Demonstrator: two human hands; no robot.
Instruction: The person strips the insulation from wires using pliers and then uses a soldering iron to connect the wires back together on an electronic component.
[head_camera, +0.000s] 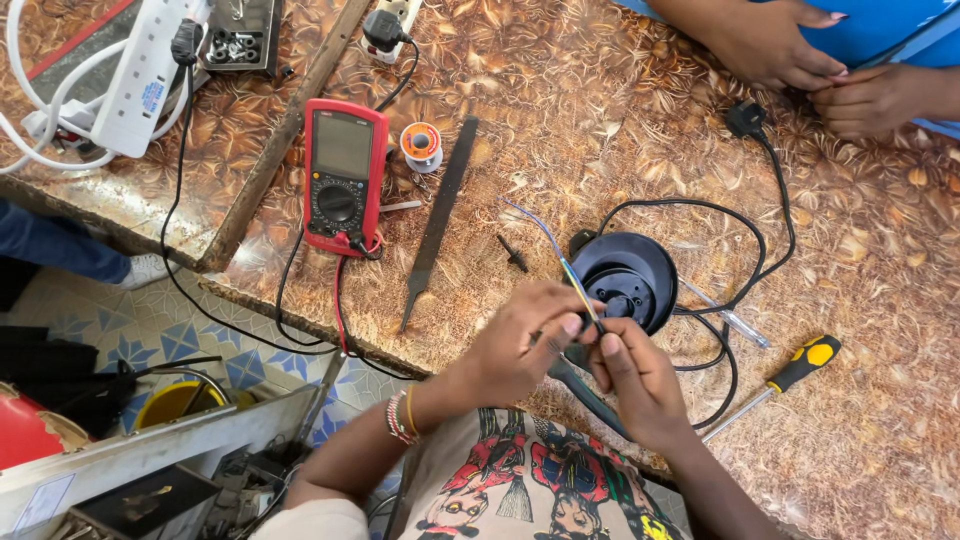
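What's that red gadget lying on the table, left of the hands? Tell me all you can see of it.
It is a handheld multimeter in a red casing that looks like rubber or plastic. It lies flat and face up on the brown patterned table, with a blank grey screen above a round black dial. Red and black leads plug into its lower end and trail off the table edge. A solder spool and a long dark file lie to its right. No hand touches it.
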